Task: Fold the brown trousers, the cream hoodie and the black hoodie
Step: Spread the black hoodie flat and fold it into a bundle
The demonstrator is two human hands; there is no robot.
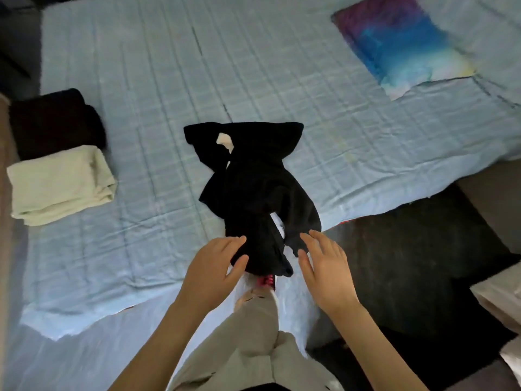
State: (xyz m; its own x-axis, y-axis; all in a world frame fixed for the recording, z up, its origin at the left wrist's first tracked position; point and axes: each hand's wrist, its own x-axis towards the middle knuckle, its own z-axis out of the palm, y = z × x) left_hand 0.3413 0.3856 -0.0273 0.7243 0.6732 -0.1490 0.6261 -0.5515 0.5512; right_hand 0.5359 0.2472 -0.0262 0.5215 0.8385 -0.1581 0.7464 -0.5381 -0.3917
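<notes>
At the near edge of the pale-blue quilted bed point(253, 66), I'm starting on the crumpled black fabric hoodie point(253, 179) w/ left hand point(214, 275) pinching its hem, right hand point(327, 275) open by a sleeve; nxt prob. needs spreading it flat.

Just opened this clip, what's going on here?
A person is folding clothes on a bed with a light blue cover. The brown trousers and the cream hoodie lie folded next to each other at the left. The black hoodie lies crumpled near the bed's near edge. The left hand holds its near end between thumb and fingers, and the right hand is spread open beside it.
</notes>
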